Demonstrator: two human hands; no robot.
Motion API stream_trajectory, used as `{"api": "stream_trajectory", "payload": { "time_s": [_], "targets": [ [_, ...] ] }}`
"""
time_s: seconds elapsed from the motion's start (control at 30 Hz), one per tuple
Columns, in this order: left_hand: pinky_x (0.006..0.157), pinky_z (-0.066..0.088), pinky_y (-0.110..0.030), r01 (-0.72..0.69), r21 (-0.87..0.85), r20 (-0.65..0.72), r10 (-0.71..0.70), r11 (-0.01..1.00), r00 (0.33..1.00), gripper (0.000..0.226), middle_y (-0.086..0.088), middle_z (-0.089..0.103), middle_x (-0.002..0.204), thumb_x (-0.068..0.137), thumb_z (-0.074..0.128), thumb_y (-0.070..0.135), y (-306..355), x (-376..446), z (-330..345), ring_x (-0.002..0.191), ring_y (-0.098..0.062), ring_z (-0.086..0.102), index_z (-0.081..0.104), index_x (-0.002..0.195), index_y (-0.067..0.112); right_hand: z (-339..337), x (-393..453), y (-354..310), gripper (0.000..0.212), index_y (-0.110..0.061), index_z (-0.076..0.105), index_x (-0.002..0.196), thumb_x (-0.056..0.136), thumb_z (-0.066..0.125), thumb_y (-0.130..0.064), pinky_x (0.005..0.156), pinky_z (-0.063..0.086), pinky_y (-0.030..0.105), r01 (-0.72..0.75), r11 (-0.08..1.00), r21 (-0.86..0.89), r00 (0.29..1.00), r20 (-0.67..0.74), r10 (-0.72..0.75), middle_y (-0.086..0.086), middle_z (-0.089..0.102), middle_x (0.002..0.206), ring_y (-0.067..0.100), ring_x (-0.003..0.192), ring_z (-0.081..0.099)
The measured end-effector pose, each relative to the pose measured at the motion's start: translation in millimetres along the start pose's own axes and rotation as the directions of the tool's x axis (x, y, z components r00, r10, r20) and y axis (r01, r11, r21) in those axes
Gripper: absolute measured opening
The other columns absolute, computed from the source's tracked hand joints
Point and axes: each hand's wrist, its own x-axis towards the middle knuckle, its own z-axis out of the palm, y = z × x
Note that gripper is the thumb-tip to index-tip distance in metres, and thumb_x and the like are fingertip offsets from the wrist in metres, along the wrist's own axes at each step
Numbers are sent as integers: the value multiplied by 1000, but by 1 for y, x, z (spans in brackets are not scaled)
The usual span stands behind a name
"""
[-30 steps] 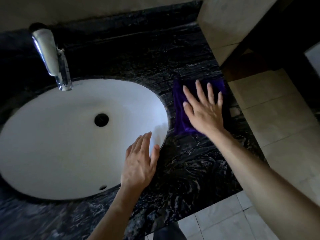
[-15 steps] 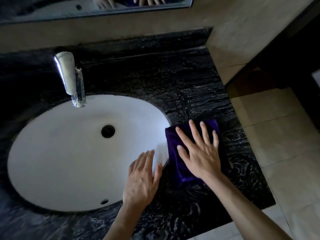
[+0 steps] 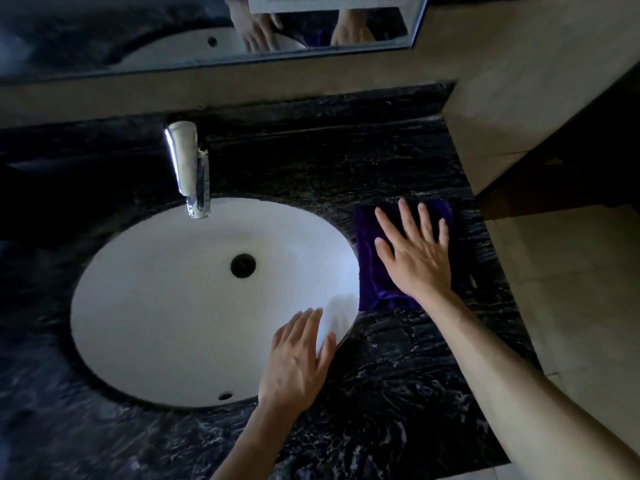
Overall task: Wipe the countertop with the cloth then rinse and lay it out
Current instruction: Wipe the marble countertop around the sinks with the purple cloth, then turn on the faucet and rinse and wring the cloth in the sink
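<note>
Head view looks down on a purple cloth point(image 3: 372, 271) lying flat on the dark marbled countertop point(image 3: 398, 375), just right of the basin. Its left edge runs close along the sink point(image 3: 166, 306) rim, and its far-right corner sits near the counter's right edge, beyond which beige floor tiles point(image 3: 571, 289) show. The right hand point(image 3: 415, 258) presses flat on the cloth, fingers straight and spread wide. The left hand point(image 3: 298, 358) is also flat with fingers straight and close together, over the near-right rim of the white oval sink; whether it touches the rim I cannot tell. Bare counter stretches behind the cloth toward the back wall and in front of it toward the near edge. A chrome faucet point(image 3: 188, 168) overhangs the basin's far side. Above, a mirror point(image 3: 207, 29) reflects both hands. Lighting is dim.
</note>
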Motion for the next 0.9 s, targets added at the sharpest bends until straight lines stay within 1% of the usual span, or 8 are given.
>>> {"api": "stream_trajectory", "payload": {
  "time_s": [0.13,0.23,0.3,0.37,0.43,0.53,0.8,0.9],
  "targets": [
    [118,30,-33,27,-75,-4,-27,997,1000,66,3,47,155,102,17,59,0,-2,-4,144,-14,37,40,152,22,-4,-1,-2,62,-41,23,159,100,20,-59,122,13,64,-9,998,55,1000,21,8,5,21,171,37,157,15],
    [111,35,-26,101,-305,-56,-124,947,991,64,5,54,146,99,24,63,4,-3,-17,135,-10,46,47,146,25,-3,-1,-13,64,-39,21,160,100,18,-60,122,7,64,-57,993,101,998,40,54,3,16,172,36,158,9],
    [97,43,-17,188,-597,-121,-319,780,940,54,11,63,130,97,36,63,7,0,-40,123,-6,57,55,134,30,0,-2,-20,62,-38,20,161,103,19,-59,123,11,63,-76,996,55,997,21,75,3,18,171,35,157,12],
    [79,52,-15,156,-800,-188,-489,580,852,38,10,70,108,98,44,52,5,13,-72,99,-7,69,61,121,27,3,-2,-22,62,-38,20,161,102,19,-60,123,15,62,-98,994,45,995,17,97,2,21,171,33,157,14],
    [66,57,-27,59,-880,-268,-595,472,758,22,-4,73,93,104,49,34,-4,33,-109,78,-18,72,64,111,20,3,-2,-21,62,-37,22,161,103,18,-60,122,18,61,-93,995,37,996,3,93,2,23,170,33,156,17],
    [54,54,-27,-16,-926,-283,-667,377,690,18,-13,71,83,105,49,20,-21,65,-155,63,-21,68,65,101,12,2,-2,-20,66,-37,23,160,99,17,-61,120,19,61,-88,996,31,996,5,88,3,24,169,33,156,19],
    [59,56,-24,-58,-998,-54,-564,11,824,29,-15,67,80,106,49,20,-44,114,-201,63,-19,68,58,114,-7,-3,-3,-23,66,-39,21,160,98,18,-61,120,19,59,-107,994,36,994,5,107,0,25,169,30,156,18],
    [57,55,-20,-50,-998,-14,-549,-50,836,33,-17,67,77,106,49,15,-46,126,-206,60,-16,67,55,118,-16,-3,-2,-24,65,-41,20,160,98,17,-61,120,18,58,-118,993,23,993,11,118,-2,23,170,29,156,16]
  ]
}}
